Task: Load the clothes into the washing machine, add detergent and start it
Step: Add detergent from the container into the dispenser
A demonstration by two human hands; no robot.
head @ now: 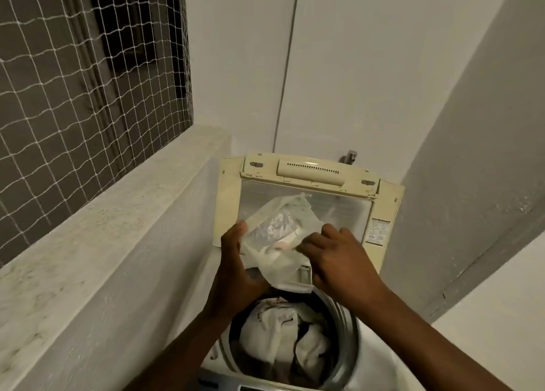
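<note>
Holding the clear detergent pouch point(274, 231) right above the drum point(351, 331), left hand point(236, 272) and right hand point(333, 261) each pinch an edge of it. Clothes point(283, 337) are in. I'd open it slowly and keep the mouth aimed down at the laundry, away from the raised lid point(309, 169).

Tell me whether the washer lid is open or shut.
Open. The lid stands raised at the back, and the clothes in the drum lie uncovered.
</note>
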